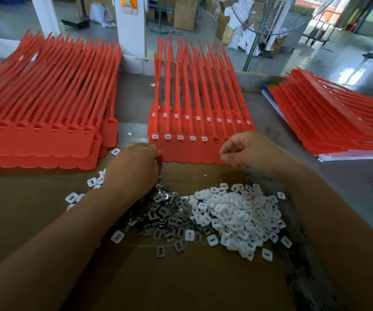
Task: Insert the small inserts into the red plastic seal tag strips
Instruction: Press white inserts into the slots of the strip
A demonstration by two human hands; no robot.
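A red seal tag strip lies on top of a stack in the middle of the bench, tails pointing away. White inserts sit in several of its sockets from the left; the sockets at the right are dark. My left hand is curled at the strip's near left corner, above the grey metal inserts; what it holds is hidden. My right hand hovers with curled fingers over the strip's near right end, fingertips pinched together; anything between them is too blurred to tell. A pile of white plastic inserts lies beside the grey ones on brown cardboard.
A stack of red strips with bare sockets lies at the left, another red stack at the right on papers. A few loose white inserts lie by the left hand. Beyond the bench stand a white pillar and a fan.
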